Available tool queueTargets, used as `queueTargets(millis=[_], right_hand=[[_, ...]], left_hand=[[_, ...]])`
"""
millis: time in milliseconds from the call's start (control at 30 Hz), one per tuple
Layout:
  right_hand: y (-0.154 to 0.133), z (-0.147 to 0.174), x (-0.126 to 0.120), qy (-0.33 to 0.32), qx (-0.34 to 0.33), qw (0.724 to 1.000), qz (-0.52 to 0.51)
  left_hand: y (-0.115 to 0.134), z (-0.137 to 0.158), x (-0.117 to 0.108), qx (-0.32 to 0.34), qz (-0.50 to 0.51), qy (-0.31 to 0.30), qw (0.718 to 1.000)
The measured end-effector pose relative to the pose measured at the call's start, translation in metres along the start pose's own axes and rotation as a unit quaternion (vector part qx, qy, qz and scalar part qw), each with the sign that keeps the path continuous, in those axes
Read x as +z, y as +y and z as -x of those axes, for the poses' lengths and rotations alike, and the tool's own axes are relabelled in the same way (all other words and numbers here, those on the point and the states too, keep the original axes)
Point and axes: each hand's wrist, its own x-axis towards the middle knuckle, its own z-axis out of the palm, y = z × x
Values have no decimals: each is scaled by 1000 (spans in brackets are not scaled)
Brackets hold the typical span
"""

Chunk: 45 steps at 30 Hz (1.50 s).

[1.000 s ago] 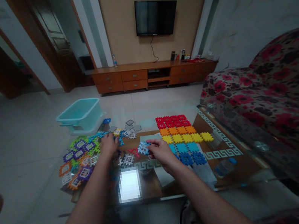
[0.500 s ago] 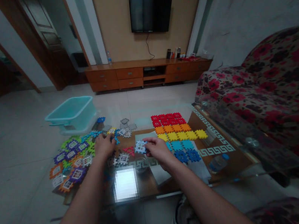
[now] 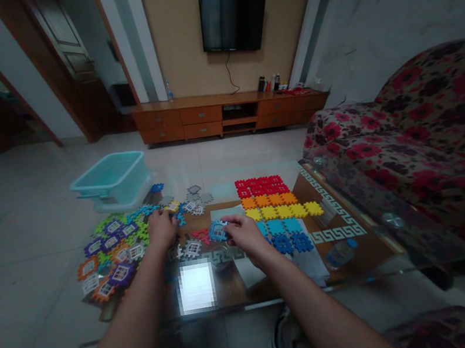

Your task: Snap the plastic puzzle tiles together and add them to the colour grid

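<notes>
Left hand (image 3: 163, 229) among tiles (image 3: 128, 229), grip unclear

A black television (image 3: 233, 21) hangs on the far wall (image 3: 177, 29) above a long wooden cabinet (image 3: 202, 121) (a clear bottle (image 3: 169, 93) stands toward its left end). A flower-patterned sofa (image 3: 432, 87) fills the right; a blue-capped bottle (image 3: 340, 254) sits near right.

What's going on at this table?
A person at a glass coffee table holds a blue tooth-edged tile with a window pattern in the right hand. The left hand is at a mixed pile of multicoloured tooth-edged tiles; whether it grips one can't be seen. To the right, more lie sorted by colour: red tiles farthest, then orange tiles, yellow tiles, light blue tiles and dark blue tiles nearest. A turquoise plastic tub stands beyond the pile.
</notes>
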Motion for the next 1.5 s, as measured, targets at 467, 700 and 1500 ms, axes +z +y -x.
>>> queueTargets(millis=[467,700,1500], right_hand=[[-1,2,3,-2,2,1000,8],[-1,1,4,0,-3,1000,3],[-18,-3,-12,-11,-16,1000,-20]], left_hand=[[5,9,-6,-26,7,-17,999],[6,9,-10,4,-24,-6,1000],[28,48,-67,-90,364,67,925]])
